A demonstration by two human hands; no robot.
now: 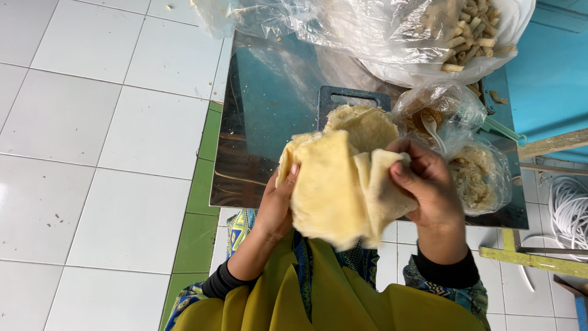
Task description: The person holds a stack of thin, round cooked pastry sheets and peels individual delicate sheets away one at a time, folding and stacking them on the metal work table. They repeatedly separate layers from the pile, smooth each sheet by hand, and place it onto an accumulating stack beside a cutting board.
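Observation:
Both my hands hold a stack of thin, pale yellow pastry sheets [334, 190] above my lap. My left hand [275, 205] grips the stack's left edge from behind, thumb on the front. My right hand [429, 184] pinches a folded sheet at the right side, peeling it away from the rest. Behind the sheets, more of them lie piled [364, 125] on a dark cutting board [352, 98], which rests on a shiny metal tray [257, 122].
A clear bag of rolled pastries [465, 30] sits at the tray's far end. Two small plastic bags of filling [481, 175], one with a white spoon [432, 129], lie at the right. White floor tiles [92, 153] spread left; white cord coils [572, 208] at the right.

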